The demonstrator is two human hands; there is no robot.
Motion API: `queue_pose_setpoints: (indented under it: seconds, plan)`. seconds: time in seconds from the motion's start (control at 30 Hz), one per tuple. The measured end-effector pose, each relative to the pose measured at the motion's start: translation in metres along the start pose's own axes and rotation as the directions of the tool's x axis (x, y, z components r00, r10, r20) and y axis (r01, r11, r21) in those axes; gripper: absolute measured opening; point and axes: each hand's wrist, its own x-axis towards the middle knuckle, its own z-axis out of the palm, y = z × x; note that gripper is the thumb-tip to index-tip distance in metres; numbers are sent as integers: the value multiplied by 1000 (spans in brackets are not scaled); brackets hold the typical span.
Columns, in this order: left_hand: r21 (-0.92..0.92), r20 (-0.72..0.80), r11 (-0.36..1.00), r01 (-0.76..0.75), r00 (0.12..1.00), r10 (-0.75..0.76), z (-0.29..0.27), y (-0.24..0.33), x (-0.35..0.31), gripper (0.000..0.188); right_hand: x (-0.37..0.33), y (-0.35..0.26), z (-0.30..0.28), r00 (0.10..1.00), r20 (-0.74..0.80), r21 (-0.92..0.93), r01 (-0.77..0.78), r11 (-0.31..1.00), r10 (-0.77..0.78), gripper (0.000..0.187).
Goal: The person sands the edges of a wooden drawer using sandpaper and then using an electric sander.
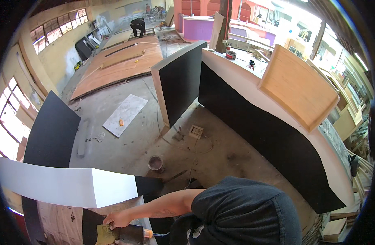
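From a black sleeve point(220, 200) my right arm reaches left, low in the view. The fingers of my right hand point(118, 219) are closed on a thin yellow flat piece point(107, 234) with print on it, held against a black panel point(89, 222); whether it is a spreader or a sheet cannot be told. Just below, a sliver of what looks like my left hand point(122, 242) shows at the lower edge, its fingers hidden. Close beside lies a brownish flat thing point(131, 234) with an orange end point(147, 233); its kind is unclear.
Beyond my hands stands a white curved panel point(64, 183). A bucket point(155, 163) and a small box point(196, 131) with cords stand on the floor. A black upright panel point(179, 81) and a long curved counter point(261, 130) lie ahead. Far back, a person point(138, 27) bends over boards.
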Motion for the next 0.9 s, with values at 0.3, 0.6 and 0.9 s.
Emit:
queue_pose_setpoints:
  seconds: [0.3,0.6,0.9]
  plan:
    - [330,-165,923,197,975,-149,8,66,-25,47,-12,23,-6,989,-115,-199,-113,974,92,42]
    - [239,-20,948,211,977,-213,-5,64,-16,45,-19,16,-13,981,-129,-304,-180,935,147,43]
    - [357,219,933,-45,975,-37,-32,40,8,45,-8,41,-8,973,-215,-318,-154,935,86,35]
